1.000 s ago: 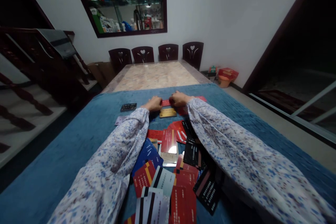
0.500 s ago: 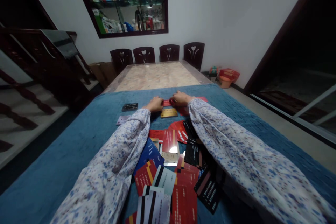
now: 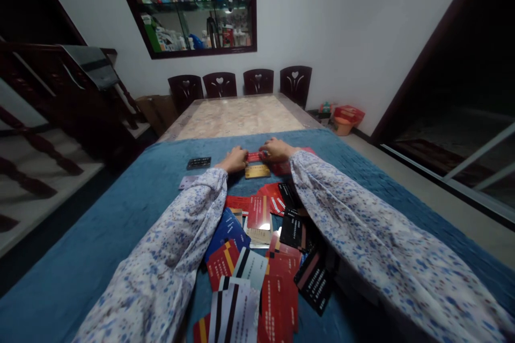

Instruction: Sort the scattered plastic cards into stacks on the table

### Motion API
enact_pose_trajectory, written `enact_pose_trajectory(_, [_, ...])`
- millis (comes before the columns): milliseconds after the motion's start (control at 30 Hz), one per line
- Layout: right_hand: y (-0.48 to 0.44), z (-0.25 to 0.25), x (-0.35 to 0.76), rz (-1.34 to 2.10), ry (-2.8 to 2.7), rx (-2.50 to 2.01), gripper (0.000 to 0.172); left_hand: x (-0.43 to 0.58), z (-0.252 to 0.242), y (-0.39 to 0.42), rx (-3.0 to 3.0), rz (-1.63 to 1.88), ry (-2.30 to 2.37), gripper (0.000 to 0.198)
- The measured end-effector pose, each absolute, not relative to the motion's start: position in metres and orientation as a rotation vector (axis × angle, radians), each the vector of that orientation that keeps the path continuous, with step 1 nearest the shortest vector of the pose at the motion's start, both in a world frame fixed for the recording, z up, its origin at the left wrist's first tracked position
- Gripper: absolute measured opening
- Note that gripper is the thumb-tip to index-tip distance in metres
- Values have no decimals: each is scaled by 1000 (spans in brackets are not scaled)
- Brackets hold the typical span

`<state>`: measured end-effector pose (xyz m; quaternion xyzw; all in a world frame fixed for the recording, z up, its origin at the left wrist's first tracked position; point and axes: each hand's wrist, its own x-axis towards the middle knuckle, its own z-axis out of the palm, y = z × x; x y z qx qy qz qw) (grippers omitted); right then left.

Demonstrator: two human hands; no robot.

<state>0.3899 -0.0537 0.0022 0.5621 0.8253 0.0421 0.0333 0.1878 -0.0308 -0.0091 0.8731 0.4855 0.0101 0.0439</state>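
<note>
On the blue cloth over the bench, a red card shows between the person's left hand and right hand — both curled at its ends, each grip's closure impossible to tell — beyond a gold card.

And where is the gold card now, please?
Near the head view's centre, the gold card lies just nearer the camera than the red card between the left hand and right hand.
</note>
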Motion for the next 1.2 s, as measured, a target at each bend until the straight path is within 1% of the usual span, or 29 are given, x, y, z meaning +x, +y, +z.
enact_pose_trajectory(167, [-65,11,393,143,2555,1727,43,183,-3,-44,2726,121,1430,35])
enact_pose_trajectory(500, [-104,21,405,247,2588,1711,28,179,-7,-68,2823,285,1246,42])
enact_pose_trajectory(667, [-122,19,410,246,2549,1748,29,183,-12,-82,2848,334,1167,38])
enact_pose_trajectory(900, [-139,5,427,215,2624,1725,25,196,-11,-109,2852,370,1059,35])
enact_pose_trajectory(1033, [-141,-10,440,210,2724,1640,24,203,-12,-128,2882,358,977,29])
enact_pose_trajectory(1200, [-149,-23,450,200,2821,1600,24,210,-15,-147,2916,365,880,30])
